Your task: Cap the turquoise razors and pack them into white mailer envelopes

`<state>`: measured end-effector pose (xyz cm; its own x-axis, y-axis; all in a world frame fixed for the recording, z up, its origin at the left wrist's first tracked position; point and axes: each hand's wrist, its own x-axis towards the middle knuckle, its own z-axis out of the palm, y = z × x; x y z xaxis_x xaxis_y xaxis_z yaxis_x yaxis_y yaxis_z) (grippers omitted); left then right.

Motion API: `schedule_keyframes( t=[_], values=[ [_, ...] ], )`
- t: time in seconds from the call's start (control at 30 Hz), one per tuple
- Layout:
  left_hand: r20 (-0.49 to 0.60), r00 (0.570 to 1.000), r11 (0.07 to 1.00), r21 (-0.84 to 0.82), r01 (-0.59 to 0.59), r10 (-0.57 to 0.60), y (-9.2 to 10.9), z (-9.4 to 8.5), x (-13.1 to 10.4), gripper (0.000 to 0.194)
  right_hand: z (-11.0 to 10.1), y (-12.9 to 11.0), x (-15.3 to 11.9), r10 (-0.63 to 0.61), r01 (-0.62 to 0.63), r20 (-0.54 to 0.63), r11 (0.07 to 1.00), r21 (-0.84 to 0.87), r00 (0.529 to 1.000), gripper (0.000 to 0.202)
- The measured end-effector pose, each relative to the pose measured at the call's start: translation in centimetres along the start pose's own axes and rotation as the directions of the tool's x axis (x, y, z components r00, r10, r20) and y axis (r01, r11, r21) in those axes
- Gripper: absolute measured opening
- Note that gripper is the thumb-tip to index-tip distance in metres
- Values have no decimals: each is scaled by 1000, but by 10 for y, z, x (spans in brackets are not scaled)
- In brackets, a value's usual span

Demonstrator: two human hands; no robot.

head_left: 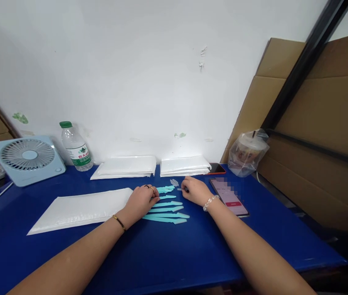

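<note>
Several teal eyebrow razors [166,215] lie in a fanned row on the blue table, their blade ends to the right. My left hand [143,200] is closed at the handle ends, with thumb and fingers on one razor [168,197]; its grip is partly hidden. Farther back, a small bunch of teal razors [166,189] lies beyond those fingertips. My right hand [196,191] is closed in a pinch, and a small clear blade cover [179,189] shows at its fingertips. More clear covers [174,182] lie just behind it.
Left of the razors is a white padded mailer [81,209]. Two mailer stacks [126,166] [184,164] rest by the wall. A fan [29,157] and water bottle [77,149] stand left; a phone [230,198], another phone [217,168] and a bagged drink cup [247,151] are right.
</note>
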<state>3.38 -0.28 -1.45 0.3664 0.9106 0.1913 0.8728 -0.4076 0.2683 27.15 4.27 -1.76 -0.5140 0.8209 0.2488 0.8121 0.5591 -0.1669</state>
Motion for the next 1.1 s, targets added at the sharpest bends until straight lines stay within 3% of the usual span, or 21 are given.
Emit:
schedule_keyframes(
  t=[0.27,0.43,0.73,0.9,1.1],
  values=[
    [10,1000,1000,-4,17,-17,0,2,0,12,-7,10,-3,-51,32,57,953,301,997,8],
    [15,1000,1000,6,24,-25,2,0,0,14,-8,6,-4,-110,67,86,914,400,990,8],
    [7,1000,999,-26,24,-24,4,0,0,14,1,-12,-3,-119,91,48,914,395,992,7],
    [20,1000,999,-53,6,-5,7,2,0,14,-1,-25,-4,-219,185,48,907,379,975,6],
    [25,1000,1000,-3,19,-19,3,-3,-1,15,-15,-1,-9,-163,146,74,969,199,984,8]
  ],
)
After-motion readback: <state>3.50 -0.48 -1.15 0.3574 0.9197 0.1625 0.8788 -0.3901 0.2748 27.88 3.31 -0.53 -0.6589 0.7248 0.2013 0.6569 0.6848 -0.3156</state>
